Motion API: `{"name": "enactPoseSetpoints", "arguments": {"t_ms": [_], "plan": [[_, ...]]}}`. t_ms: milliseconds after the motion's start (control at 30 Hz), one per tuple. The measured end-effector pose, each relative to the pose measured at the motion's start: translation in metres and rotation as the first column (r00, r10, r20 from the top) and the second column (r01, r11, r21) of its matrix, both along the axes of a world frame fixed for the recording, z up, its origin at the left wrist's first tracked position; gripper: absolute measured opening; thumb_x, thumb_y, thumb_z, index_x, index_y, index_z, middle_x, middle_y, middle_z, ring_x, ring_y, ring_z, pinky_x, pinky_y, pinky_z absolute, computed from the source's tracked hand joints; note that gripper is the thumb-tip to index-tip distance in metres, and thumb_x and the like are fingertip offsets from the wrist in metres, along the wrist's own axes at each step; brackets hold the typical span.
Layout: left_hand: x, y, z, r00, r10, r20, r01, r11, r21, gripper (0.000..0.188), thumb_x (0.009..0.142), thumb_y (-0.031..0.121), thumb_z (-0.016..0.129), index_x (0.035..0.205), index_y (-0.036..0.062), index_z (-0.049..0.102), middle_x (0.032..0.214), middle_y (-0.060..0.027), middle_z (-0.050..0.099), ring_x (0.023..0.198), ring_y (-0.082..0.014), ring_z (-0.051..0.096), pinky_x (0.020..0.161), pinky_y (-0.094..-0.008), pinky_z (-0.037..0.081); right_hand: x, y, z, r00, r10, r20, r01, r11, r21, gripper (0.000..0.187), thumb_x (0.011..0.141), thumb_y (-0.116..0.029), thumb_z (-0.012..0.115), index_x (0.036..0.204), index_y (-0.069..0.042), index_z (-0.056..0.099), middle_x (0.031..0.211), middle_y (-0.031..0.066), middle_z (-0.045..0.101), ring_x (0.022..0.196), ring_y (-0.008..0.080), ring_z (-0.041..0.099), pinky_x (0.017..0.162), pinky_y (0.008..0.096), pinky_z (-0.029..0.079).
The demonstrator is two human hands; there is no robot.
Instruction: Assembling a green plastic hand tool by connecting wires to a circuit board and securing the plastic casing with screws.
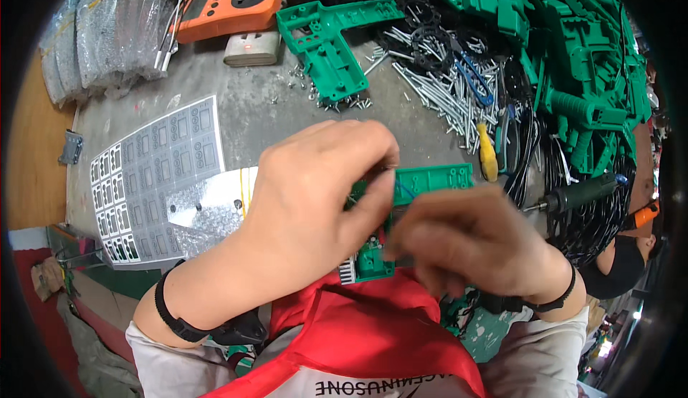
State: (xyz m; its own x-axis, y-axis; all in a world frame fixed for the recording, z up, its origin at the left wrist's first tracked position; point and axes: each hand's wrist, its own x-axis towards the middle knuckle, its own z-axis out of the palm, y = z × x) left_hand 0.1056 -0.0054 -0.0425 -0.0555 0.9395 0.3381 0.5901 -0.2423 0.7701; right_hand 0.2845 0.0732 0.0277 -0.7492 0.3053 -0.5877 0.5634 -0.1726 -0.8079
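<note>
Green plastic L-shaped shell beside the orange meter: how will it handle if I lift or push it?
The green plastic L-shaped shell will probably stay stiff, given its moulded ribs and raised walls. It's likely light for its size, being open-faced and thin-walled. Pushed, it may scatter the small silver metal screws around its near end.

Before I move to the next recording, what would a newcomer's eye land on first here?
First, the left hand and blurred right hand at a green casing, mid-picture. Then the heap of green casings at upper right, and the orange meter at upper left.
</note>
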Motion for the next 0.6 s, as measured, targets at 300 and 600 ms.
{"name": "enactPoseSetpoints", "arguments": {"t_ms": [300, 600], "plan": [[-0.007, -0.017, -0.004, 0.999, -0.034, 0.009, 0.034, 0.999, 0.015, 0.012, 0.071, 0.001, 0.074, 0.081, 0.0044, 0.067, 0.086, -0.0065, 0.065, 0.09, -0.0258, 0.058, 0.082, -0.0364, 0.046, -0.003, 0.002, -0.044, 0.956, -0.291, -0.019, 0.286, 0.949, -0.134, 0.026, 0.099, -0.024, 0.056, 0.088, -0.003, 0.067, 0.067, 0.0002, 0.062, 0.054, 0.0052, 0.052, 0.05, 0.0201, 0.041], [-0.012, -0.028, -0.008, 0.994, -0.076, -0.076, 0.078, 0.996, 0.031, 0.023, 0.07, 0.006, 0.074, 0.091, 0.0021, 0.066, 0.098, -0.0108, 0.063, 0.101, -0.028, 0.058, 0.089, -0.0391, 0.044, 0.004, -0.021, -0.062, 0.965, -0.165, -0.205, 0.243, 0.856, 0.457, 0.011, 0.09, -0.01, 0.065, 0.087, 0.0, 0.063, 0.065, 0.0078, 0.063, 0.053, 0.0125, 0.057, 0.049, 0.0277, 0.043]]}}
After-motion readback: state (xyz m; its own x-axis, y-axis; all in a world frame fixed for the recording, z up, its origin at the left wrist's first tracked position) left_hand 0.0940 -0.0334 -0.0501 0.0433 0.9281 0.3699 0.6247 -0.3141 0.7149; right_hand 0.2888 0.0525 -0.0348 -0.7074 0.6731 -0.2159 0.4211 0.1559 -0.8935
